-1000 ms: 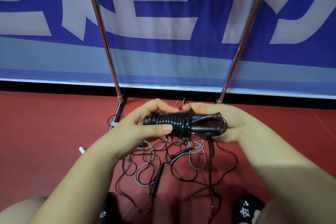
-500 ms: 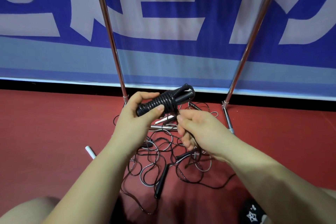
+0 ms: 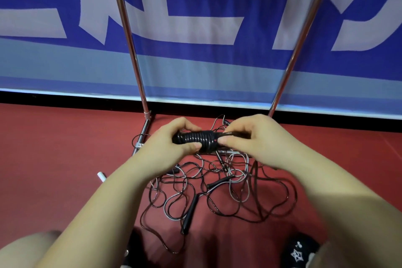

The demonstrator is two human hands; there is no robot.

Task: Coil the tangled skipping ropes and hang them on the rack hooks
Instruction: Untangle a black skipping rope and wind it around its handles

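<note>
L hand [image 3: 171, 148] clamped on wound rope bundle [image 3: 196, 140]; R hand [image 3: 258, 143] pinching its end. Bundle held above floor tangle [image 3: 217, 183], near rack [image 3: 128, 35] base. Cord likely thin, springy, slick; grip across turns

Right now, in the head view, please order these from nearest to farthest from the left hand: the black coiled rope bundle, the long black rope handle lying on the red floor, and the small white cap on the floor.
1. Black coiled rope bundle: held in the left hand.
2. Small white cap: on the floor, lower left of the hand.
3. Long black rope handle: on the floor below the hand, among the loose ropes.
</note>
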